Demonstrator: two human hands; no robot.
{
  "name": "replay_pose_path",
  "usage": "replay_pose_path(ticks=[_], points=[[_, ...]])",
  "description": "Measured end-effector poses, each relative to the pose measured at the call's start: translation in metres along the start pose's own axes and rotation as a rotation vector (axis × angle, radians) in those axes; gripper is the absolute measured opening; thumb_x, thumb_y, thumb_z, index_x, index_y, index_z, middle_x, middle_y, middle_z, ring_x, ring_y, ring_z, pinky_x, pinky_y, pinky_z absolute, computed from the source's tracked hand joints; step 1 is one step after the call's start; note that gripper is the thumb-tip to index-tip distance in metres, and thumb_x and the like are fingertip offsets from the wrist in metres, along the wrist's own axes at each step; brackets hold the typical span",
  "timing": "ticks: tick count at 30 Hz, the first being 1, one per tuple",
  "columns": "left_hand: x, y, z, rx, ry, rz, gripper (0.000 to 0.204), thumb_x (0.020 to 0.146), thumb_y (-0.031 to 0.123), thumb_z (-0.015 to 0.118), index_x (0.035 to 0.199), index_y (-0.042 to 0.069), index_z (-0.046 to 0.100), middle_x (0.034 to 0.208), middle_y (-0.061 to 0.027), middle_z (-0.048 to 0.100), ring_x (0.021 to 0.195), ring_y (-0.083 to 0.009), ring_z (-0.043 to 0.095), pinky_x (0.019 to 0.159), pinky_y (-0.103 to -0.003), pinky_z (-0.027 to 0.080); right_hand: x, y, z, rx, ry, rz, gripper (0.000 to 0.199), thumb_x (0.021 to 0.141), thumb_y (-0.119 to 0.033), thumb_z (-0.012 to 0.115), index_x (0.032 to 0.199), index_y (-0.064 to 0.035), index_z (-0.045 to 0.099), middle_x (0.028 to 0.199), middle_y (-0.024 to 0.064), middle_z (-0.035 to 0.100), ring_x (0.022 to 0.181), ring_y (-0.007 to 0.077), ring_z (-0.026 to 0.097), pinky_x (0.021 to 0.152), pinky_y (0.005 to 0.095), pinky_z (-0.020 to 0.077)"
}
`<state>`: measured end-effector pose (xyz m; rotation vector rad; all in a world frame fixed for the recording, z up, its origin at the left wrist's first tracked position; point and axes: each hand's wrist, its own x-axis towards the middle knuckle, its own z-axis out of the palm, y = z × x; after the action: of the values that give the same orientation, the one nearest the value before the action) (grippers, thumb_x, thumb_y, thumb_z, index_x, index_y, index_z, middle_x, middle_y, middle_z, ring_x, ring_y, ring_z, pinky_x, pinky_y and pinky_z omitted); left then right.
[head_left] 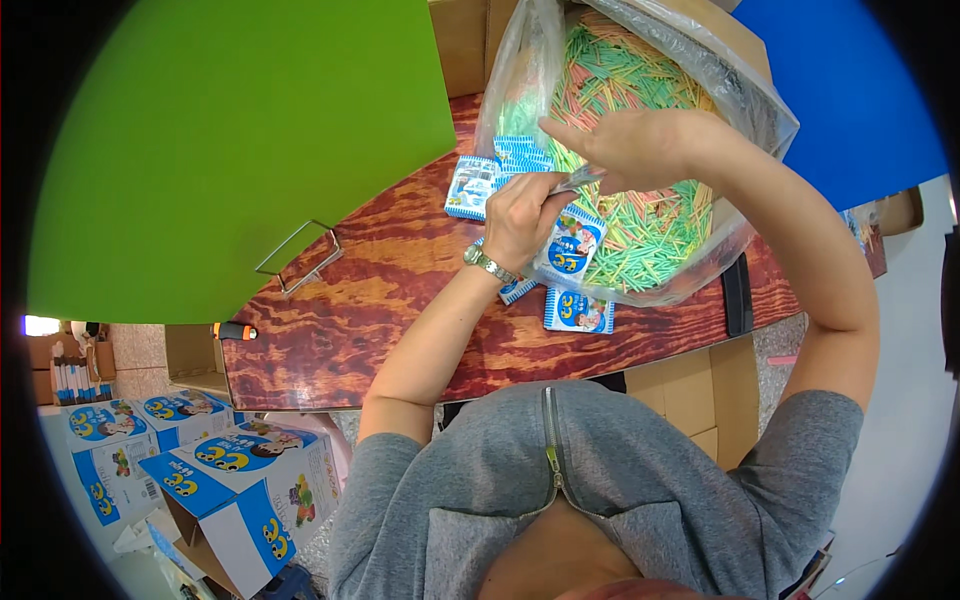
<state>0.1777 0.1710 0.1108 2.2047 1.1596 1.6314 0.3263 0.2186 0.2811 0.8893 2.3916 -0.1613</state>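
My left hand (pixel 517 215), with a metal watch on its wrist, is closed on a small packet (pixel 577 181) whose silvery edge shows beyond the fingers. Beside that edge is my right hand (pixel 645 150), one finger stretched out to the left and the others curled out of sight; what they hold is hidden. Under both hands lie thin pastel sticks (pixel 640 255), green, yellow and pink, heaped in a clear plastic liner (pixel 530 75). Blue-and-white packets (pixel 472 187) lie left of the heap, another packet (pixel 570 245) rests against its near side, and one packet (pixel 580 312) sits nearer me.
The red wood-grained table (pixel 400 260) carries a black strap-like object (pixel 738 295) at right and an orange-and-black tool (pixel 234 331) at its left edge. A green panel (pixel 240 150) with a metal handle (pixel 300 257) covers the left. Printed cartons (pixel 240 500) stand lower left.
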Motion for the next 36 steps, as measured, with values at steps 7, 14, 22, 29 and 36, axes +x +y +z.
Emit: replay_pose_path(ticks=[7,14,22,29,36], points=[[-0.012,-0.009,0.001,-0.311,-0.082,-0.325,0.013,0.091,0.013,0.065,0.09,0.001,0.064,0.075,-0.0101,0.066,0.067,-0.0187,0.064,0.057,-0.031,0.047,-0.012,0.02,0.02,0.364,0.541,-0.139,0.083,0.08,-0.024,0.076,0.148,-0.0089,0.031,0.087,0.0191,0.067,0.076,0.0315,0.066,0.068,0.0384,0.052],[-0.026,-0.023,-0.02,-0.654,-0.108,-0.509,0.025,0.098,0.02,0.057,0.098,-0.004,0.063,0.084,-0.0056,0.059,0.076,-0.0104,0.053,0.069,-0.027,0.045,0.029,-0.008,0.086,0.658,0.894,-0.126,0.046,0.087,-0.014,0.069,0.13,-0.0147,0.055,0.078,0.0096,0.068,0.065,0.0175,0.066,0.06,0.0332,0.0502],[-0.063,-0.022,-0.019,0.185,-0.072,-0.168,0.039,0.078,0.008,0.072,0.115,0.009,0.061,0.097,-0.0104,0.059,0.089,-0.0292,0.057,0.069,-0.04,0.048,0.105,-0.03,0.174,0.571,0.899,0.122,0.037,0.085,-0.02,0.07,0.118,-0.0096,0.058,0.083,0.0143,0.067,0.071,0.0312,0.066,0.065,0.0388,0.0523],[-0.077,-0.038,-0.007,0.241,-0.275,-0.134,0.037,0.076,0.006,0.073,0.111,0.012,0.064,0.094,-0.0084,0.054,0.088,-0.0277,0.056,0.069,-0.039,0.05,0.056,-0.01,0.171,0.431,0.591,0.309,0.042,0.08,-0.037,0.073,0.106,-0.0078,0.06,0.099,0.0144,0.065,0.095,0.0341,0.063,0.078,0.0442,0.0514],[-0.069,-0.034,0.0,0.296,-0.325,-0.134,0.038,0.076,0.009,0.073,0.113,0.013,0.064,0.094,-0.0086,0.055,0.089,-0.028,0.056,0.067,-0.039,0.051,0.059,0.002,0.208,0.454,0.622,0.315,0.029,0.081,-0.028,0.071,0.101,-0.0082,0.063,0.096,0.0132,0.068,0.089,0.0322,0.065,0.074,0.0444,0.0517]])
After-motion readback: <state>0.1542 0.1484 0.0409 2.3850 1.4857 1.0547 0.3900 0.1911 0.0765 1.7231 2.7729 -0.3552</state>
